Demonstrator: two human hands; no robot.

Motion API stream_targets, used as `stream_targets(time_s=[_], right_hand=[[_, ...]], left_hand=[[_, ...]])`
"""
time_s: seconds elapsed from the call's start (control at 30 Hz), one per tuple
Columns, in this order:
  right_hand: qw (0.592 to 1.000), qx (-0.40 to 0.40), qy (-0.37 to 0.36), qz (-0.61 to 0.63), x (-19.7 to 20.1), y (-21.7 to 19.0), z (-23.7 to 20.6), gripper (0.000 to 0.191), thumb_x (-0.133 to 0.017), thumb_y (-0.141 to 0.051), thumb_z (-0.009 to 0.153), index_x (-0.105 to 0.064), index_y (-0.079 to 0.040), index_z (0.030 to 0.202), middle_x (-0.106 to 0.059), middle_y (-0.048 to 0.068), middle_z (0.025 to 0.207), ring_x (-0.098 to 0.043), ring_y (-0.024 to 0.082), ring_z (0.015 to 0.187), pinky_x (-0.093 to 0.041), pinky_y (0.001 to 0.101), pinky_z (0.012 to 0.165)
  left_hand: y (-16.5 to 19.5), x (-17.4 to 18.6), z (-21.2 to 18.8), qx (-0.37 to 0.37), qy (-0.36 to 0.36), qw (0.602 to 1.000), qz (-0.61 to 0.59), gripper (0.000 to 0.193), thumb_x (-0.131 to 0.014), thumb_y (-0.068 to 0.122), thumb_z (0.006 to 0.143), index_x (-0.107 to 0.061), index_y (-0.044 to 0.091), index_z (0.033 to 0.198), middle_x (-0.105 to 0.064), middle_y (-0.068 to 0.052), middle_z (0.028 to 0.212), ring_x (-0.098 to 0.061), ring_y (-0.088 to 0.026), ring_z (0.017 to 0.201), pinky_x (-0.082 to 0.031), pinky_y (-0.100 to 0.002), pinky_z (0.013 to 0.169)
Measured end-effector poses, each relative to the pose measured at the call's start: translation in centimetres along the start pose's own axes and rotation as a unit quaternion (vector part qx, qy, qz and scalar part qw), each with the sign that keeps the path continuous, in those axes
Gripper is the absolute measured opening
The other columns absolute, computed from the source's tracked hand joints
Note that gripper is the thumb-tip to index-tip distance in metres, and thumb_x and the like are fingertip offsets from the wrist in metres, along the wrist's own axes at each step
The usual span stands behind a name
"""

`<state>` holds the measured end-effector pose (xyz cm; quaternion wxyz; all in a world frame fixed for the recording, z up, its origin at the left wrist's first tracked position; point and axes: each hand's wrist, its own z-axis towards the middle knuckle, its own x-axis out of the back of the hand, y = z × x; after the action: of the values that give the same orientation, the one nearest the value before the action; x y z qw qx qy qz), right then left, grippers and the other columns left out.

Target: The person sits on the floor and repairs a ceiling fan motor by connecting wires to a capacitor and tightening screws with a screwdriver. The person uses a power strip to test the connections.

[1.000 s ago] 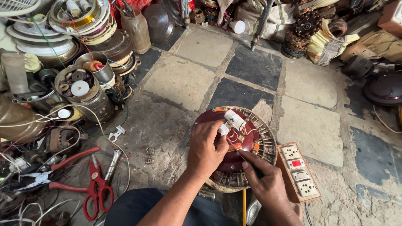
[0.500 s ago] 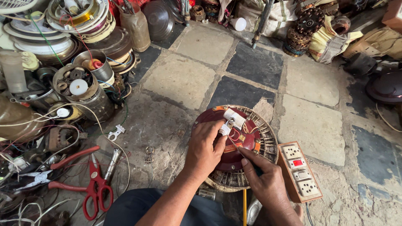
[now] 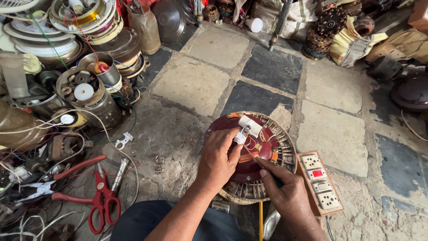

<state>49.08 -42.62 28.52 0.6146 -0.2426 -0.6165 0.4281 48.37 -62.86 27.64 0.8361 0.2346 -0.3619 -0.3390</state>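
On the fan motor (image 3: 249,156), the left hand (image 3: 218,160) pinches a white connector (image 3: 241,136); the right hand (image 3: 290,196) grips a probe (image 3: 252,156) at the terminal, demanding steady contact.

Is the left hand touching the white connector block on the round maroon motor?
Touching. The head view shows the left hand pinching the white connector block between thumb and fingertips, atop the maroon motor.
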Motion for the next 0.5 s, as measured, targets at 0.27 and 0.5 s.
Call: stream_targets(time_s=[0.27, 0.5], right_hand=[[1.000, 0.025, -0.004, -0.009, 0.38, 0.01, -0.18, 0.034, -0.069, -0.014, 0.091, -0.074, -0.010, 0.125, -0.082, 0.013, 0.111, -0.077, 0.015, 0.106, -0.058, 0.0302, 0.091], [1.000, 0.020, 0.003, 0.003, -0.26, 0.06, 0.13, 0.034, -0.069, -0.014, 0.092, -0.074, -0.010, 0.124, -0.082, 0.013, 0.110, -0.077, 0.016, 0.104, -0.059, 0.0304, 0.089]], left_hand=[[0.19, 0.09, 0.13, -0.008, 0.010, 1.000, 0.001, 0.038, -0.073, 0.010, 0.091, -0.063, 0.004, 0.126, -0.070, -0.014, 0.118, -0.065, -0.034, 0.109, -0.050, -0.046, 0.096], [0.17, 0.14, 0.15, -0.004, 0.001, 1.000, -0.007, 0.037, -0.072, 0.010, 0.092, -0.062, 0.003, 0.127, -0.070, -0.014, 0.119, -0.065, -0.033, 0.111, -0.051, -0.045, 0.096]])
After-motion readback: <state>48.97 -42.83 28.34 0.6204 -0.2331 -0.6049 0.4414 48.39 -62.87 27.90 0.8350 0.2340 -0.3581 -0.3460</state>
